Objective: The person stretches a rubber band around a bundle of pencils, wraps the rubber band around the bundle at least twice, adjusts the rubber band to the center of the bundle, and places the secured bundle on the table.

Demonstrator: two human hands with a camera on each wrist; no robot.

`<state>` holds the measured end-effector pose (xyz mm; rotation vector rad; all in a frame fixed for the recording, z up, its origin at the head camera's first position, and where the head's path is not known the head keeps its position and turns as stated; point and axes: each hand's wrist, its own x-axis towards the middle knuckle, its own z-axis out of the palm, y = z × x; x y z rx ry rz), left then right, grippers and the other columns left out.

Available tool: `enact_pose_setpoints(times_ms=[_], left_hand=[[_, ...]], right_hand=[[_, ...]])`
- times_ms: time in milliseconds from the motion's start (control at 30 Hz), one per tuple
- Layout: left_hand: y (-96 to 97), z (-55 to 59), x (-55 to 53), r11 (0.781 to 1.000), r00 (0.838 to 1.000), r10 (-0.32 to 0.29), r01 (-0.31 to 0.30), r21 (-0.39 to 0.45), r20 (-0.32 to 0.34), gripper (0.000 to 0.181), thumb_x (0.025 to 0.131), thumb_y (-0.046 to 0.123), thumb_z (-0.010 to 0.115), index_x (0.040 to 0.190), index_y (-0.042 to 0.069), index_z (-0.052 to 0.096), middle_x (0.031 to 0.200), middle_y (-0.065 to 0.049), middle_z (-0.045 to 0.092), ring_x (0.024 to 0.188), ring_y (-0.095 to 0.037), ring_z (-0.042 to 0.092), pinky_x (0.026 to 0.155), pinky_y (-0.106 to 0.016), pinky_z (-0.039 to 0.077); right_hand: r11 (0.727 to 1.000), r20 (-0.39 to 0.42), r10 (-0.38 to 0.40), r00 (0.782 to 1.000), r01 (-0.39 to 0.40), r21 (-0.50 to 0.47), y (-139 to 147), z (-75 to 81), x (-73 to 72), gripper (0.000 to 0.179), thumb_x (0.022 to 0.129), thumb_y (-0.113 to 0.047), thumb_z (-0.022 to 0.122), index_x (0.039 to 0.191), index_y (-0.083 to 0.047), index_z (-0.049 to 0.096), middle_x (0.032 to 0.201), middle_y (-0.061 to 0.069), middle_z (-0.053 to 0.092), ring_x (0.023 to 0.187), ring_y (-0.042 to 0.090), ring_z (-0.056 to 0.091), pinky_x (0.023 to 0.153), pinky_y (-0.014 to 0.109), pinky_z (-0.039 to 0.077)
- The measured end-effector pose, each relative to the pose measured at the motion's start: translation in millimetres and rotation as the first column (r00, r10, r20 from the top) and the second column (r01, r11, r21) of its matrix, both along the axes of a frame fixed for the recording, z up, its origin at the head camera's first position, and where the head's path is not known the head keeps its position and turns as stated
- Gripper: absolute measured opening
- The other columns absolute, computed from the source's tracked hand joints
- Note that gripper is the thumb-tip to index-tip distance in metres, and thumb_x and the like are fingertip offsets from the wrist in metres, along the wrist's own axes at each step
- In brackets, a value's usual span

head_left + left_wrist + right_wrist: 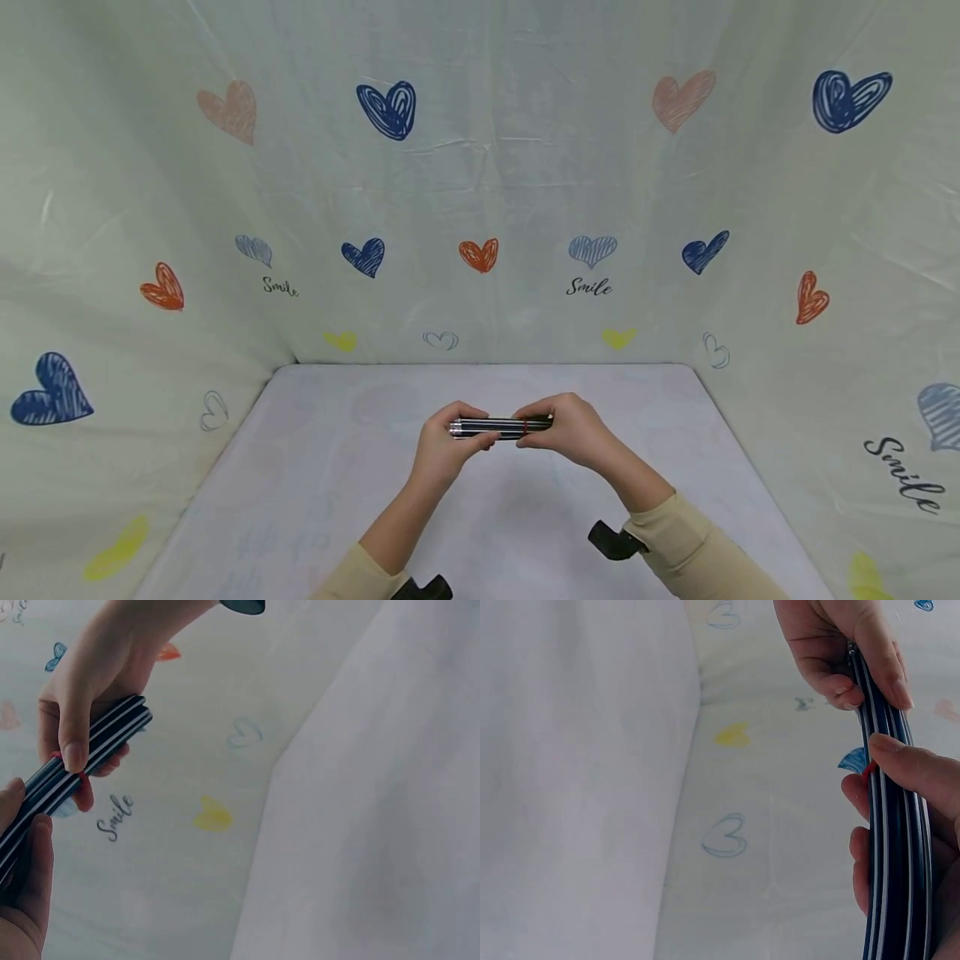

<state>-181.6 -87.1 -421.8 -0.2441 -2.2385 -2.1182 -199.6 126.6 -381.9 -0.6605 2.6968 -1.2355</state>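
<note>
A bundle of dark pencils with white stripes (495,426) is held level above the table, one end in each hand. Around it runs a red rubber band (869,771), near the right hand's fingertips. My left hand (441,446) grips the silvery left end between thumb and fingers. The right hand (576,429) pinches the other end, its thumb lying along the pencils by the band. In the left wrist view the right hand (97,682) covers part of the bundle. Palms and fingers hide portions of both ends.
Below the hands spreads a white table (315,467). A pale curtain (487,183) printed with hearts and "Smile" lettering encloses the back and both sides. Dark wrist camera mounts (617,542) sit by the beige sleeves (693,542).
</note>
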Motion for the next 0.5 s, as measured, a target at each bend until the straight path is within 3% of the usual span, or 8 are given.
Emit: enact_pose_setpoints(times_ms=[267,500], left_hand=[[5.7,-3.2,1.4,0.999,0.999,0.034,-0.034,0.028,-0.009,0.029,0.075,-0.001,0.082,0.096,-0.002,0.062,0.088,-0.012,0.068,0.069,-0.022,0.068,0.066,-0.030,0.057],[9.9,-7.8,4.7,1.000,0.999,0.023,-0.022,0.020,-0.036,0.030,0.074,0.003,0.083,0.095,0.000,0.062,0.088,-0.013,0.067,0.068,-0.023,0.069,0.065,-0.032,0.058]], right_hand=[[1.000,-0.044,-0.002,0.999,0.003,0.020,-1,-4.3,0.8,0.027,0.075,-0.027,0.085,0.100,-0.024,0.076,0.087,-0.012,0.069,0.069,0.009,0.060,0.059,0.031,0.050],[0.997,-0.028,0.039,0.999,-0.037,0.066,0,-15.0,-0.5,0.033,0.078,-0.042,0.081,0.108,-0.030,0.075,0.090,-0.015,0.069,0.070,0.006,0.060,0.060,0.030,0.049]])
